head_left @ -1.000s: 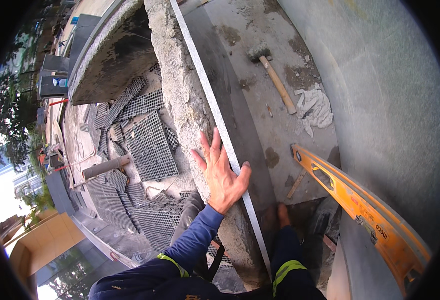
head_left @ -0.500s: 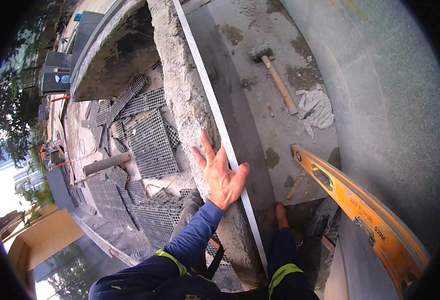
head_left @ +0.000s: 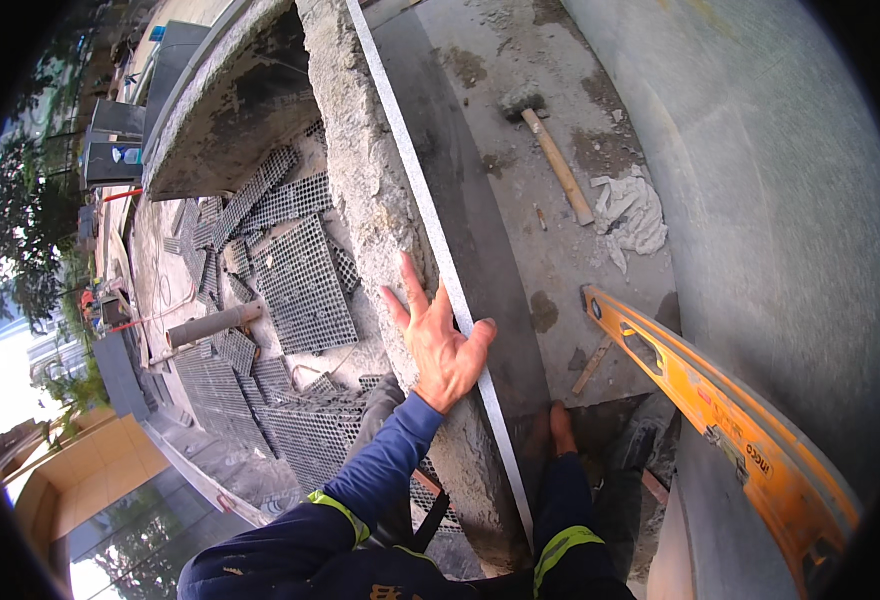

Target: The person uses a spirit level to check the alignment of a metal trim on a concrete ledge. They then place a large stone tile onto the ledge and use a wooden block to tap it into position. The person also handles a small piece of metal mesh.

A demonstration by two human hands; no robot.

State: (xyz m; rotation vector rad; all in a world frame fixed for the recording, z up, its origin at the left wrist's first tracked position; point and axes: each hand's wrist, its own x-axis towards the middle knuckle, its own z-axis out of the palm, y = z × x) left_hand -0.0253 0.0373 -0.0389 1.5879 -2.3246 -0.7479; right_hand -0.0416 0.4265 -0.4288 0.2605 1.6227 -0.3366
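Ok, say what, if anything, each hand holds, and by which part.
The left hand lies open across the pale slab edge, thumb past it, not closed around anything. Whether the right hand holds anything cannot be told.

Spirit level (head_left: pixel 705 405) right of the slab (head_left: pixel 422 185)

The slab (head_left: pixel 431 215) is long and straight, with a pale speckled top edge. It stands upright alongside the wall (head_left: pixel 372 190), which has a rough, uneven top.
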